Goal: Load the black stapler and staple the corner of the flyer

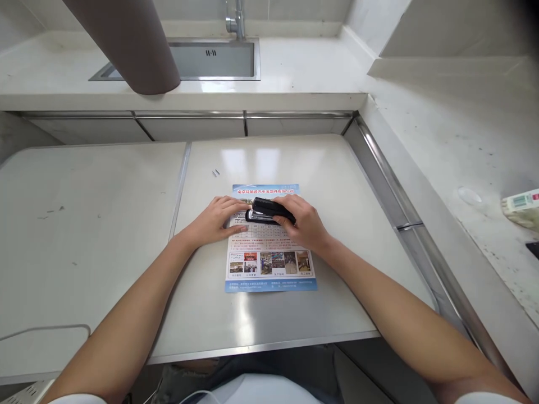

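right hand point(302, 217) is gripping a stapler point(266, 207), left hand point(217, 220) is resting loosely spread alongside; a flyer point(269, 285) is lying beneath.

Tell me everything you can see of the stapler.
The stapler is black, with a smooth, plastic-looking top and a low base along which a shiny, metallic-looking strip shows. It stands open at its left end, the top raised from the base. It lies crosswise on the upper half of the printed flyer. The right hand grips and partly hides its right end. The left hand is at the open end; whether it touches is unclear.
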Available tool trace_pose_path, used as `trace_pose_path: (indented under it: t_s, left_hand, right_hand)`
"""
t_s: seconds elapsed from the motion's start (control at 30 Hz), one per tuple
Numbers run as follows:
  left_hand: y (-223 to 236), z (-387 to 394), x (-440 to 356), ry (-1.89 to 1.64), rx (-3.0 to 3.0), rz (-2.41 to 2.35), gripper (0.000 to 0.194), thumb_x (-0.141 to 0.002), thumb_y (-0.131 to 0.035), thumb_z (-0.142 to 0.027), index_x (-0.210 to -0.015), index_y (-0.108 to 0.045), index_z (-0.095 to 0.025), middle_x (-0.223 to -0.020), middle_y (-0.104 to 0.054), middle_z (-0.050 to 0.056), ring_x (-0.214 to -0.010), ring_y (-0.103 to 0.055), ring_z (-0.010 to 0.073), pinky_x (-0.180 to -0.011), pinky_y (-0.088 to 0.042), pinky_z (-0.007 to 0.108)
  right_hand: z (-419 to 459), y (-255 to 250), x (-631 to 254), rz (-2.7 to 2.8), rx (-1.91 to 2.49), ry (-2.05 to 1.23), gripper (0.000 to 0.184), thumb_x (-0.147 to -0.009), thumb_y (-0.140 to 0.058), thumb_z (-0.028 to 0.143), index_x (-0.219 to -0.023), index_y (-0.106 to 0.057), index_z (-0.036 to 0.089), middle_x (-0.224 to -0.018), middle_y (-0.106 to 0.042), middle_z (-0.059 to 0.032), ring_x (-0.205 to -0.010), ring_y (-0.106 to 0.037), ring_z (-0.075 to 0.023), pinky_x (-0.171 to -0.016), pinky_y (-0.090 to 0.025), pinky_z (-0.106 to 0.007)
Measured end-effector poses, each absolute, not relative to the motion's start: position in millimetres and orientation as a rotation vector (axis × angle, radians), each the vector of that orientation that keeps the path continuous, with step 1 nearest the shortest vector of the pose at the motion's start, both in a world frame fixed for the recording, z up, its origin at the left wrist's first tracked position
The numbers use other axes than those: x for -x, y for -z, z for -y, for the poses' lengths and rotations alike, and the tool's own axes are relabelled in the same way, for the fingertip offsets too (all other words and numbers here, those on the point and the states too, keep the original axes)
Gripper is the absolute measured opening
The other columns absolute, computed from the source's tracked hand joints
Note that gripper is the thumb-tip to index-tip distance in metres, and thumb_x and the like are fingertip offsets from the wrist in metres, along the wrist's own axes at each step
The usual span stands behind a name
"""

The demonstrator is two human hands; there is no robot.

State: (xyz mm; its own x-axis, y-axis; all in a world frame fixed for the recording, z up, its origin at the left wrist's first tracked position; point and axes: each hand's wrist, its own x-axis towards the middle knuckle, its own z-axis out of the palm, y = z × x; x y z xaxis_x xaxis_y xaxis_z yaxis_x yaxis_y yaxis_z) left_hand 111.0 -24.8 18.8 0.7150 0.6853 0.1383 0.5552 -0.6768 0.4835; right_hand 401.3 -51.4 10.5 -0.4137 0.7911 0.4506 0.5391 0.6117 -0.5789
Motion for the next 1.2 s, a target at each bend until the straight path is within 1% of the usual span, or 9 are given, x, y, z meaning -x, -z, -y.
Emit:
trace_pose_path:
  t_s: [0.17,0.27,0.37,0.43,0.5,0.6,0.67,0.93,1.2]
  left_hand:
    - [-17.0,22.8,-112.4,-0.466,-2.538,-0.941,0.035,-0.1,-0.058,-0.048,-0.125,-0.068,-0.024,-0.134,-0.069,0.009,-0.127,-0.057,0.0302,-0.105,-0.039,0.046]
    - [-15.2,22.0,-112.0,-0.489,-2.534,-0.944,0.032,-0.099,-0.061,-0.048,-0.119,-0.069,-0.024,-0.132,-0.069,0.009,-0.125,-0.058,0.0299,-0.104,-0.039,0.045]
    - [-15.3,22.2,-111.9,-0.499,-2.531,-0.952,0.032,-0.098,-0.062,-0.048,-0.117,-0.069,-0.024,-0.131,-0.069,0.009,-0.124,-0.058,0.0297,-0.104,-0.04,0.045]
    - [-15.9,22.2,-112.0,-0.489,-2.533,-0.955,0.031,-0.098,-0.061,-0.048,-0.116,-0.068,-0.024,-0.131,-0.069,0.009,-0.124,-0.058,0.0296,-0.104,-0.04,0.046]
    - [-16.2,21.8,-112.0,-0.477,-2.53,-0.959,0.031,-0.098,-0.06,-0.049,-0.114,-0.069,-0.024,-0.13,-0.07,0.01,-0.124,-0.058,0.0297,-0.105,-0.04,0.046]
    - [-15.5,20.6,-111.5,-0.48,-2.518,-0.966,0.031,-0.097,-0.061,-0.051,-0.109,-0.069,-0.023,-0.127,-0.07,0.01,-0.121,-0.059,0.0298,-0.105,-0.04,0.046]
    - [-14.9,19.9,-111.1,-0.483,-2.511,-0.97,0.032,-0.096,-0.062,-0.051,-0.108,-0.069,-0.023,-0.124,-0.071,0.01,-0.12,-0.059,0.0296,-0.105,-0.04,0.046]
    - [-13.9,19.4,-111.6,-0.461,-2.504,-0.99,0.033,-0.096,-0.061,-0.053,-0.105,-0.068,-0.023,-0.118,-0.071,0.009,-0.117,-0.058,0.029,-0.102,-0.04,0.044]
    - [-15.0,20.2,-112.6,-0.466,-2.472,-1.0,0.031,-0.094,-0.063,-0.051,-0.105,-0.067,-0.022,-0.119,-0.07,0.01,-0.119,-0.057,0.03,-0.103,-0.04,0.045]
  right_hand:
    - [47.0,-3.5,-397.9,2.18,0.986,-0.45,0.029,-0.096,-0.063,0.023,-0.126,-0.061,0.024,-0.115,-0.073,-0.0084,-0.106,-0.064,-0.0288,-0.095,-0.048,-0.048]
    - [47.3,-3.1,-396.4,2.147,0.949,-0.486,0.029,-0.095,-0.065,0.024,-0.124,-0.063,0.024,-0.114,-0.072,-0.0077,-0.104,-0.063,-0.0273,-0.094,-0.049,-0.046]
    - [48.1,-7.9,-397.6,2.016,0.939,-0.497,0.026,-0.095,-0.067,0.031,-0.12,-0.066,0.023,-0.106,-0.072,-0.0067,-0.1,-0.061,-0.0255,-0.09,-0.05,-0.042]
    - [49.0,-12.0,-399.4,1.866,0.988,-0.457,0.018,-0.098,-0.063,0.035,-0.109,-0.071,0.023,-0.093,-0.069,-0.0054,-0.091,-0.06,-0.0233,-0.083,-0.051,-0.039]
    - [50.3,-15.0,-401.2,1.743,1.047,-0.417,0.025,-0.102,-0.056,0.035,-0.088,-0.073,0.022,-0.075,-0.061,-0.0028,-0.076,-0.057,-0.0197,-0.072,-0.048,-0.034]
    - [52.3,-16.2,-402.5,1.684,1.097,-0.415,0.045,-0.101,-0.055,0.032,-0.057,-0.06,0.021,-0.053,-0.043,0.0022,-0.054,-0.042,-0.0136,-0.056,-0.036,-0.03]
    - [53.3,-16.1,-402.3,1.673,1.119,-0.434,0.05,-0.097,-0.058,0.029,-0.049,-0.05,0.02,-0.048,-0.036,0.0037,-0.049,-0.035,-0.0116,-0.053,-0.03,-0.029]
    - [52.1,-17.8,-400.8,1.662,1.173,-0.522,0.049,-0.09,-0.054,0.021,-0.047,-0.03,0.021,-0.051,-0.024,0.0049,-0.051,-0.024,-0.0098,-0.052,-0.022,-0.028]
    - [45.5,-20.7,-407.1,1.755,1.219,-0.577,0.045,-0.086,-0.052,0.02,-0.051,-0.024,0.021,-0.056,-0.018,0.005,-0.055,-0.019,-0.009,-0.053,-0.017,-0.028]
